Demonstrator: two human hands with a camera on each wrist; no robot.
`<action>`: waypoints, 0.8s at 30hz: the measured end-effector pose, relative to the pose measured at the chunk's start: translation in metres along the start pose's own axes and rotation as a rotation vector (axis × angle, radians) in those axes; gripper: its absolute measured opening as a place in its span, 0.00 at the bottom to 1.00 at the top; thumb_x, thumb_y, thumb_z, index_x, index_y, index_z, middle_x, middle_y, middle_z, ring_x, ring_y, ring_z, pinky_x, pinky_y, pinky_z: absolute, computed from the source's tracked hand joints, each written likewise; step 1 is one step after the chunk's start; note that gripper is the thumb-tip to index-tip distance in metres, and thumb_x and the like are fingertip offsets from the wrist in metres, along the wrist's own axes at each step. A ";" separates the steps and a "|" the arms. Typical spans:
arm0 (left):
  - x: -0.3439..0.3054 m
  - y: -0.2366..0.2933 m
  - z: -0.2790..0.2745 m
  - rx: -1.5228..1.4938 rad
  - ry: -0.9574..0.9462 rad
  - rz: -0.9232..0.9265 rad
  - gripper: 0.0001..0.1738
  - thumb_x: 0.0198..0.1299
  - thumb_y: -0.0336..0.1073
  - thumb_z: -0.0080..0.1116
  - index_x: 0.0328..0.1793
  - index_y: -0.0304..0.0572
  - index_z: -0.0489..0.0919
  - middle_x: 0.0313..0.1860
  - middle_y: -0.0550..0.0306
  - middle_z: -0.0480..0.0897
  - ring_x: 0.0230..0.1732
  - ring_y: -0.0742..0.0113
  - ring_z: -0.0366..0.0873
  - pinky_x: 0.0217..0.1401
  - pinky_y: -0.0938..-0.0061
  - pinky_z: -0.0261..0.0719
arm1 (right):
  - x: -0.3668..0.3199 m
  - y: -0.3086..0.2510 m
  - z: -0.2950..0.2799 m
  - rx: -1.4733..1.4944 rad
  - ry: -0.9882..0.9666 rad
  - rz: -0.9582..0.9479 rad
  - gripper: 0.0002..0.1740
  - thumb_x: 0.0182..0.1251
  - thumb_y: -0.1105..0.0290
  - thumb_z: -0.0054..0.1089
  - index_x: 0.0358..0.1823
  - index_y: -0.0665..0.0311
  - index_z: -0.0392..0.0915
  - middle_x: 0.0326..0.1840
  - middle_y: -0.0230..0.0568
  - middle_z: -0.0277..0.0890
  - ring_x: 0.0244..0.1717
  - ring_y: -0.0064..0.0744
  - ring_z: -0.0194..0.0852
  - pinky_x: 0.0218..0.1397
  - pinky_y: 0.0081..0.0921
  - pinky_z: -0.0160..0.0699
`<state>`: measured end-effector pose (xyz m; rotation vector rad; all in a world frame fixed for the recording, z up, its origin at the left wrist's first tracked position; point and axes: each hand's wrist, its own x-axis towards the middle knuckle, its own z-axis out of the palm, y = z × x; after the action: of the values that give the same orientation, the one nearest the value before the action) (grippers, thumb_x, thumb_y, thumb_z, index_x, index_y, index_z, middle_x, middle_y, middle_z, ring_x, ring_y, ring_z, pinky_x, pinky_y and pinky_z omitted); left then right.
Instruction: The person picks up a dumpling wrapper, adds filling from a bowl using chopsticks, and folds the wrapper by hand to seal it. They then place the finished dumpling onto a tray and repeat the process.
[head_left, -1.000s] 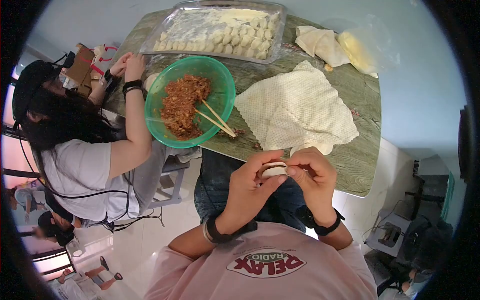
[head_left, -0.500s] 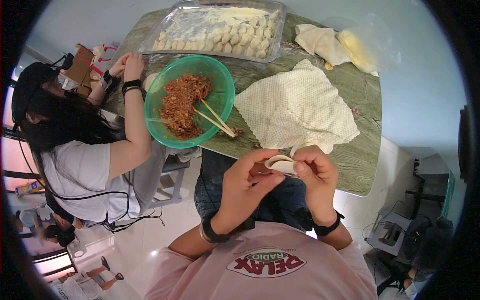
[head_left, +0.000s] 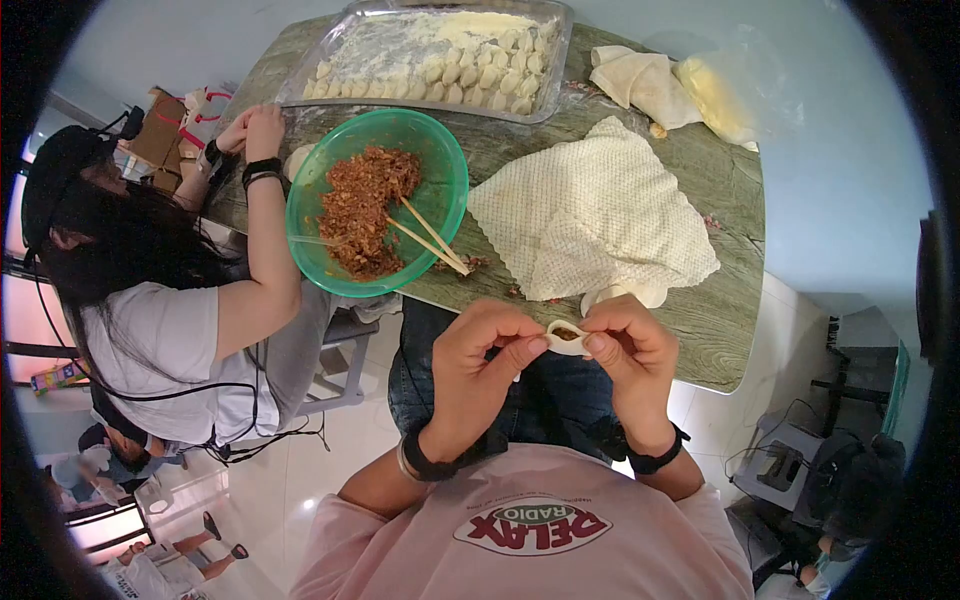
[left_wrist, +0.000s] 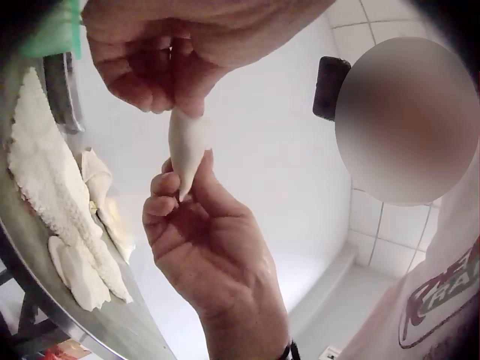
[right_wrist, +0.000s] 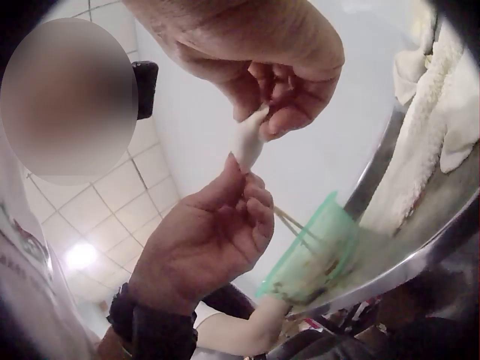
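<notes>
At the left, a seated person in a light shirt (head_left: 150, 320) has both hands at the table edge; to the right stands a round, translucent green plastic bowl (head_left: 450, 170), which contains reddish-brown minced filling (head_left: 365, 200) and two pale wooden chopsticks (head_left: 430, 238); beyond it, at the far side, a rectangular metal tray (head_left: 566, 50) carries rows of small white dumplings.

Near centre, the left hand (head_left: 475, 365) pinches the left end of a folded white dough wrapper (head_left: 567, 338) between thumb and fingers; the right hand (head_left: 635, 360) pinches its right end in the same way; the wrapper is off the table, between the hands, its middle open and filling visible inside. Right of the bowl, a cream textured cloth (head_left: 600, 210) lies over part of a white dough piece (head_left: 640, 297).

Possible faults: excess outward pull at the two ends may thin or split the wrapper; filling smeared on the open rim may prevent adhesion; uneven pressure may squeeze filling out through the gap.

Difference from the earlier frame: the left thumb, then apart from the left end, now closes on it; the opening is now turned more upward, exposing the filling; bowl, tray and cloth show no clear change.
</notes>
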<state>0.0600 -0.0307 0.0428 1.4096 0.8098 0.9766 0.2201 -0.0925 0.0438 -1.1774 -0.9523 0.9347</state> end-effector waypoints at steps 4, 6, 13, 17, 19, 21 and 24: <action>0.003 0.008 0.007 -0.085 -0.001 -0.051 0.10 0.52 0.24 0.64 0.42 0.36 0.80 0.37 0.60 0.75 0.37 0.76 0.74 0.39 0.83 0.72 | 0.000 -0.003 0.000 -0.034 0.004 -0.003 0.05 0.58 0.78 0.61 0.35 0.69 0.76 0.36 0.36 0.73 0.38 0.25 0.70 0.41 0.19 0.69; 0.004 0.010 0.010 -0.189 0.044 -0.053 0.09 0.52 0.25 0.64 0.41 0.37 0.81 0.36 0.61 0.76 0.36 0.76 0.74 0.37 0.83 0.72 | 0.002 -0.001 -0.003 -0.094 -0.017 -0.059 0.05 0.58 0.77 0.61 0.35 0.69 0.77 0.35 0.37 0.73 0.37 0.27 0.70 0.40 0.20 0.69; 0.002 -0.001 -0.001 0.029 -0.096 0.065 0.09 0.52 0.28 0.65 0.40 0.35 0.81 0.39 0.57 0.77 0.39 0.72 0.73 0.39 0.80 0.71 | 0.002 0.000 0.000 -0.223 -0.044 -0.173 0.05 0.56 0.75 0.63 0.33 0.67 0.78 0.32 0.38 0.75 0.35 0.30 0.73 0.39 0.22 0.70; 0.002 0.006 0.002 0.119 -0.075 0.098 0.08 0.51 0.28 0.65 0.39 0.38 0.82 0.34 0.58 0.78 0.36 0.71 0.74 0.39 0.80 0.70 | 0.002 -0.003 0.000 -0.255 -0.050 -0.175 0.06 0.56 0.75 0.63 0.33 0.67 0.78 0.32 0.38 0.75 0.34 0.31 0.73 0.38 0.23 0.71; 0.001 0.006 0.004 0.103 -0.063 0.094 0.08 0.51 0.28 0.65 0.38 0.38 0.82 0.34 0.58 0.78 0.36 0.70 0.74 0.39 0.80 0.70 | 0.002 -0.003 0.000 -0.265 -0.035 -0.173 0.06 0.55 0.75 0.64 0.34 0.67 0.78 0.33 0.39 0.75 0.35 0.31 0.73 0.38 0.23 0.71; 0.000 0.006 0.006 0.089 -0.050 0.090 0.08 0.51 0.29 0.65 0.38 0.39 0.82 0.33 0.58 0.78 0.36 0.70 0.74 0.39 0.79 0.70 | 0.003 -0.004 0.000 -0.275 -0.052 -0.175 0.07 0.55 0.75 0.64 0.35 0.68 0.78 0.33 0.39 0.75 0.34 0.30 0.73 0.38 0.23 0.71; 0.000 0.007 0.006 0.132 -0.033 0.093 0.08 0.51 0.28 0.65 0.38 0.39 0.82 0.34 0.58 0.79 0.36 0.69 0.75 0.39 0.78 0.71 | 0.004 -0.014 0.002 -0.312 -0.085 -0.160 0.07 0.55 0.76 0.64 0.35 0.68 0.78 0.33 0.40 0.75 0.34 0.29 0.74 0.36 0.21 0.73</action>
<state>0.0650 -0.0334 0.0496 1.5852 0.8023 0.9830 0.2201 -0.0901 0.0579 -1.3063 -1.2748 0.7291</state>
